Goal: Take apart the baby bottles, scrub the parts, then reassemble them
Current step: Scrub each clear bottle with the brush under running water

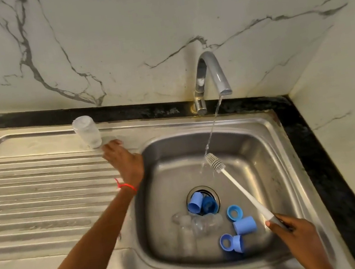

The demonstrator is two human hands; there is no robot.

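My left hand (122, 159), fingers loose, touches the clear plastic bottle body (87, 132) upended just beyond it—light, wet, likely slippery, best gripped mid-barrel; right hand (298, 232) grips the white long-handled brush (239, 185).

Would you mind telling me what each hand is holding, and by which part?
The right hand grips the bottle brush at its handle's end. The left hand holds nothing, beside the inverted bottle.

caps (245, 225) blue | brush (236, 181) white | wall (109, 40) white marble, grey veins | wristband (126, 186) red
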